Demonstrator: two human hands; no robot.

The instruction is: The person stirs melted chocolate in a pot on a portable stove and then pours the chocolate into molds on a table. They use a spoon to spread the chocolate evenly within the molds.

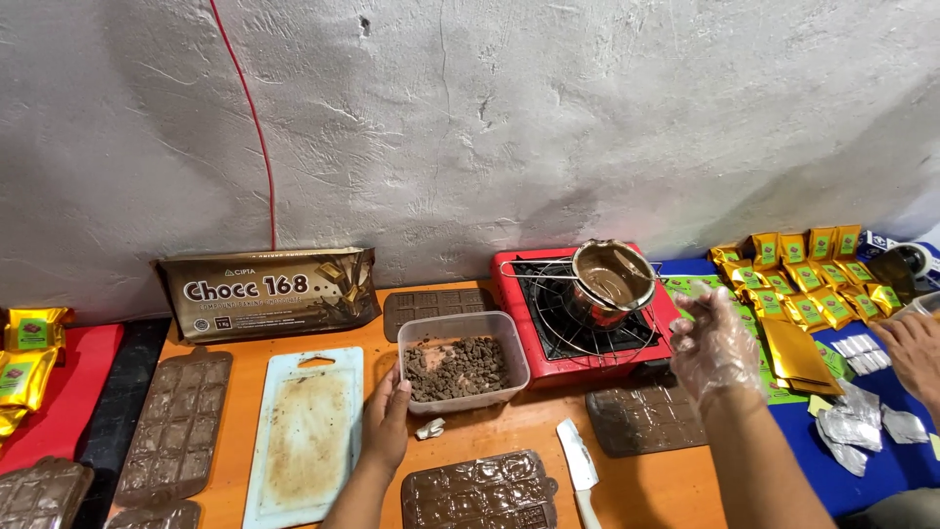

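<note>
My bare left hand (386,423) grips the near left corner of a clear plastic container (462,324) partly filled with chopped chocolate chunks (456,368). It sits on the orange table just left of a red portable stove (512,271). On the stove's grate stands a small metal pot (611,275) of melted chocolate. My right hand (712,348), in a thin clear plastic glove, hovers beside the stove's right edge with fingers apart and nothing in it.
A white cutting board (305,431) and brown chocolate moulds (177,423) lie to the left, with more moulds (479,492) near me. A white-handled knife (578,466), a large chocolate block package (269,291), gold packets (815,279) and foil wrappers (864,416) surround them. Another person's hand (913,353) reaches in at right.
</note>
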